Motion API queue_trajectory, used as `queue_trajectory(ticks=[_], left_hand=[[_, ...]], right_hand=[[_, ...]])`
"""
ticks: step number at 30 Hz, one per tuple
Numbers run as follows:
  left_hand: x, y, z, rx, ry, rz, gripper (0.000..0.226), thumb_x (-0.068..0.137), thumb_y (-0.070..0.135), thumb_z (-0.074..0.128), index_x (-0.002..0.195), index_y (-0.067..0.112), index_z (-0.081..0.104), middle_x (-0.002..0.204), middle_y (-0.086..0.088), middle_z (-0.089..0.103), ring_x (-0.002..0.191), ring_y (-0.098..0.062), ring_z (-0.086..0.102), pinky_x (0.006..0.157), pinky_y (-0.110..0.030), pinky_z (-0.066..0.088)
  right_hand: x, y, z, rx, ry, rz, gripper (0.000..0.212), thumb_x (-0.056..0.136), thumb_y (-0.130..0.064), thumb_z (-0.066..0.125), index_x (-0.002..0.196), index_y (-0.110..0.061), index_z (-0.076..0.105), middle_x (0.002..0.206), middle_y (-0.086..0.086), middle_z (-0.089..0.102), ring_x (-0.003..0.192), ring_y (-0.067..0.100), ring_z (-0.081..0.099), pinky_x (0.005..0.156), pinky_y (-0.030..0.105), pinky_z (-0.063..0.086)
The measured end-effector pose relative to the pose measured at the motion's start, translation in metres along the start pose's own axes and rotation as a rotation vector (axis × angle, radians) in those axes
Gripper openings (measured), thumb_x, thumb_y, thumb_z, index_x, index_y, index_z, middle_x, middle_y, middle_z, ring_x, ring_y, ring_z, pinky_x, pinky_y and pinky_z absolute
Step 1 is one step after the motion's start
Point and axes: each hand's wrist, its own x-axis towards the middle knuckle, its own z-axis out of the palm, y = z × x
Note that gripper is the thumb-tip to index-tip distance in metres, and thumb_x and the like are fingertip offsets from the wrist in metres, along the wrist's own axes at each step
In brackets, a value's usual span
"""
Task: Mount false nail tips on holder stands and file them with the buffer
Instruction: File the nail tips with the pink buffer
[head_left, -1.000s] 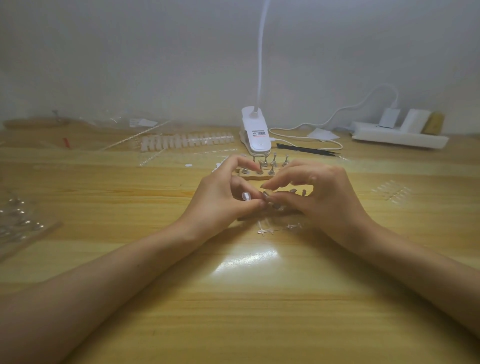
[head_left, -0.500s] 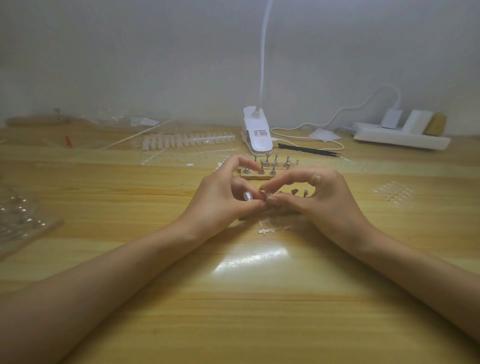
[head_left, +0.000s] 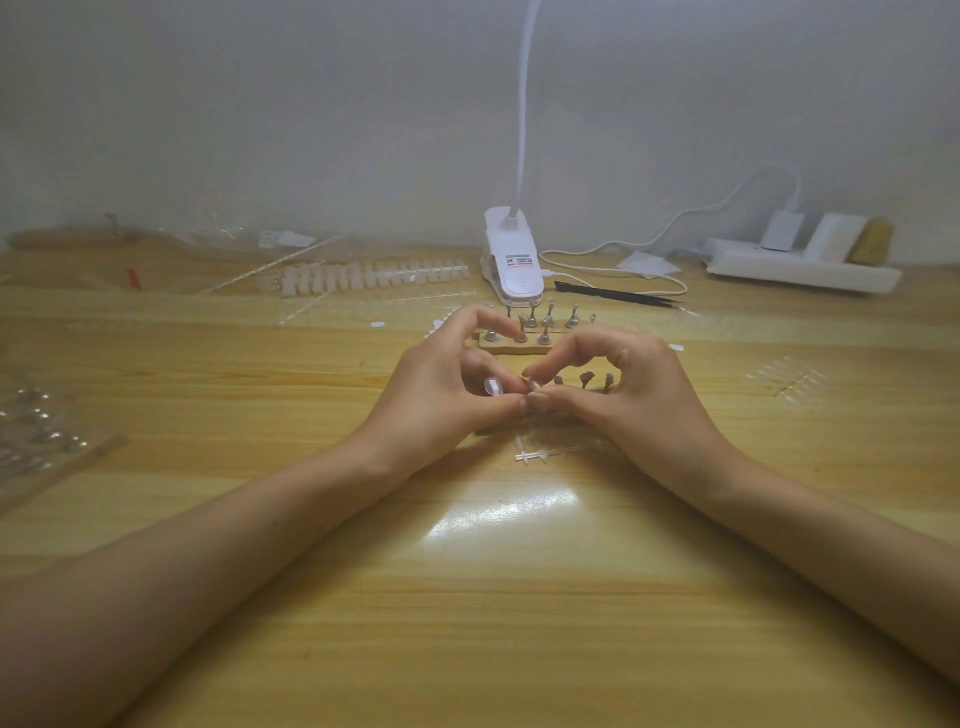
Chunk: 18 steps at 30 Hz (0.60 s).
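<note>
While your left hand (head_left: 441, 387) and right hand (head_left: 644, 384) meet fingertip to fingertip, both pinch what looks like a tiny nail tip (head_left: 535, 385), its axis too small to read. The holder stands (head_left: 584, 378) sit just beyond your right fingers, so that hand is nearer.

**What we could not make out**

We could not identify the small piece (head_left: 534, 385) pinched between the left hand (head_left: 441, 384) and the right hand (head_left: 639, 387). It was tiny and mostly covered by their fingertips. The right hand hid part of the near row of holder stands (head_left: 584, 378) and their base. The lamp (head_left: 511, 265) lost its neck at the top edge, and we could not read its label. A clear packet (head_left: 36, 441) lay blurred and cut off at the left edge. Both forearms ran out of frame.
</note>
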Motion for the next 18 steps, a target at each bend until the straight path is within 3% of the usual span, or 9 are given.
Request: queue_trajectory(ticks=[3,6,8,9,12,14,16,18], left_hand=[[0.000,0.000,0.000,0.001,-0.005,0.004,0.044,0.080,0.007,0.078,0.114,0.022,0.055,0.076,0.005,0.075,0.066,-0.008,0.062,0.060,-0.020,0.050],[0.000,-0.001,0.000,0.007,-0.008,0.017,0.044,0.081,0.008,0.078,0.115,0.024,0.054,0.077,0.005,0.075,0.067,-0.008,0.061,0.062,-0.017,0.049],[-0.001,-0.001,0.000,0.009,-0.018,0.028,0.045,0.080,0.012,0.079,0.115,0.026,0.053,0.081,0.008,0.075,0.068,-0.007,0.059,0.064,-0.015,0.049],[-0.002,0.000,0.000,0.017,-0.020,0.032,0.047,0.080,0.015,0.080,0.115,0.027,0.053,0.084,0.009,0.075,0.068,-0.005,0.059,0.066,-0.014,0.048],[-0.003,0.000,-0.004,0.067,-0.016,0.036,0.058,0.075,0.019,0.084,0.122,0.030,0.051,0.098,0.012,0.073,0.075,-0.005,0.064,0.072,-0.013,0.049],[-0.003,-0.001,-0.009,0.135,-0.030,0.049,0.067,0.072,0.021,0.087,0.126,0.033,0.049,0.103,0.014,0.071,0.080,-0.004,0.065,0.071,-0.010,0.045],[-0.006,-0.002,-0.013,0.219,-0.039,0.077,0.070,0.072,0.021,0.086,0.128,0.035,0.047,0.101,0.015,0.070,0.084,-0.003,0.064,0.071,-0.009,0.045],[-0.008,-0.003,-0.015,0.261,-0.029,0.107,0.067,0.076,0.017,0.083,0.129,0.036,0.046,0.098,0.015,0.070,0.087,-0.004,0.063,0.075,-0.015,0.050]], right_hand=[[-0.001,-0.001,0.000,0.004,-0.006,0.016,0.010,0.076,-0.025,0.083,0.082,-0.025,0.075,0.077,-0.030,0.063,0.091,0.001,0.053,0.091,0.036,0.041],[-0.003,-0.004,-0.002,-0.036,-0.020,0.007,0.017,0.075,-0.033,0.082,0.090,-0.035,0.074,0.092,-0.030,0.066,0.104,0.001,0.050,0.101,0.046,0.039],[-0.002,-0.006,-0.010,-0.066,-0.005,-0.055,0.029,0.076,-0.038,0.080,0.104,-0.037,0.072,0.105,-0.022,0.065,0.109,0.012,0.052,0.100,0.034,0.040],[0.000,-0.007,-0.016,-0.045,0.009,-0.090,0.030,0.078,-0.039,0.077,0.106,-0.034,0.072,0.106,-0.017,0.065,0.104,0.013,0.055,0.092,0.026,0.042],[-0.002,-0.005,-0.040,-0.023,-0.038,-0.198,0.018,0.083,-0.035,0.070,0.092,-0.020,0.075,0.087,-0.012,0.067,0.071,0.006,0.057,0.065,0.016,0.043],[-0.009,0.000,-0.048,-0.083,-0.137,-0.228,0.015,0.083,-0.031,0.071,0.083,-0.017,0.075,0.076,-0.015,0.068,0.059,0.003,0.054,0.058,0.009,0.039],[-0.015,0.004,-0.047,-0.145,-0.215,-0.201,0.014,0.080,-0.037,0.072,0.082,-0.024,0.074,0.074,-0.016,0.066,0.056,0.004,0.050,0.058,0.009,0.035],[-0.019,0.007,-0.042,-0.223,-0.249,-0.166,0.024,0.077,-0.052,0.069,0.086,-0.030,0.074,0.074,-0.018,0.062,0.058,0.007,0.049,0.062,0.017,0.034]])
